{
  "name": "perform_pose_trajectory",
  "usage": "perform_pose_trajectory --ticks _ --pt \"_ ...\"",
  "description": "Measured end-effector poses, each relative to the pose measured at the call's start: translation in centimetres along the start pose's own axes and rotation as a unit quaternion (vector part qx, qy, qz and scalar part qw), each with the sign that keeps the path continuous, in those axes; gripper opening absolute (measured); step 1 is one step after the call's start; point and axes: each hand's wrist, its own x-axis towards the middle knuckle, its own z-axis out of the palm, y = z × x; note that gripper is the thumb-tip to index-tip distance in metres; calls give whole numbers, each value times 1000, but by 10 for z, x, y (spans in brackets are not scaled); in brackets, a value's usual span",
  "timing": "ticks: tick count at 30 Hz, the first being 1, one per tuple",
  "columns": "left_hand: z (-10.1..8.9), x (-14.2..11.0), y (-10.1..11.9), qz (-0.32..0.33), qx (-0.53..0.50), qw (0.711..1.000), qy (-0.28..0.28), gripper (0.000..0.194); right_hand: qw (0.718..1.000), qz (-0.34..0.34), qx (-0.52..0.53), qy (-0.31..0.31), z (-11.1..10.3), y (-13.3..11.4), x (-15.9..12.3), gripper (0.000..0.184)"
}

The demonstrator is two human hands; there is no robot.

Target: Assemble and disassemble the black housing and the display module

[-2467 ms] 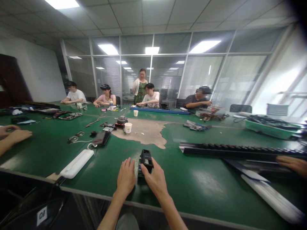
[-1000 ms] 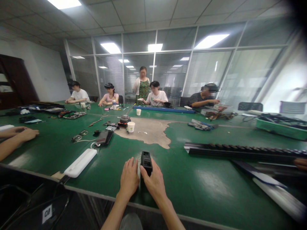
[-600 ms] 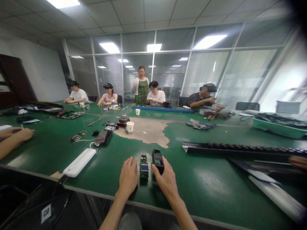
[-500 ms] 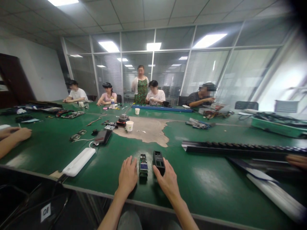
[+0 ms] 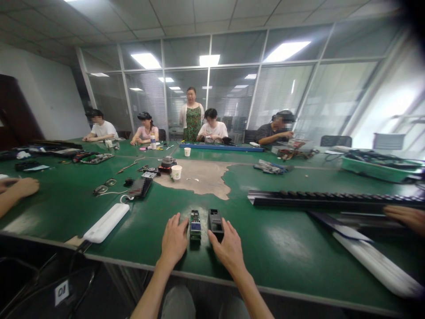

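Observation:
A narrow circuit board assembly with a small bluish screen stands on the green table in front of me. Beside its left edge rests my left hand, fingers stretched and holding nothing; whether the fingertips touch the board I cannot tell. To the right of the board is a black plastic housing with cut-out openings in its face. My right hand grips this housing, thumb at its near left edge and fingers along its right side. A narrow gap of table separates housing and board. My fingers hide the housing's lower right part.
A white power strip, eyeglasses and a paper cup lie left and ahead. A long black metal rail and a white bar occupy the right. Other people's hands show at both sides; a green basket stands far right.
The black housing, earlier over the circuit board, has come off to the right with my right hand, exposing the board. My left hand has stayed beside the board. The view has shifted slightly.

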Motion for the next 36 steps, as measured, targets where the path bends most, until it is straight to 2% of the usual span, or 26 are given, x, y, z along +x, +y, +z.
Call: perform_pose_trajectory --ticks 7,13,21,26,31,36 --pt "3 1 -2 3 11 1000 5 41 1000 -7 5 2 -1 0 -3 88" --pt "2 1 -2 15 0 1000 12 40 1000 -13 7 0 -2 0 -2 92" --pt "1 0 0 19 9 1000 -3 41 1000 -18 -5 -8 0 -1 -4 71" --pt "2 -1 -1 11 13 1000 4 40 999 -9 50 11 -7 -4 -2 65" --pt "8 -1 -5 14 21 1000 18 43 990 9 143 -14 -25 -32 5 61" --pt "13 -2 -7 24 26 999 40 44 988 -4 155 -1 -30 -75 12 50"
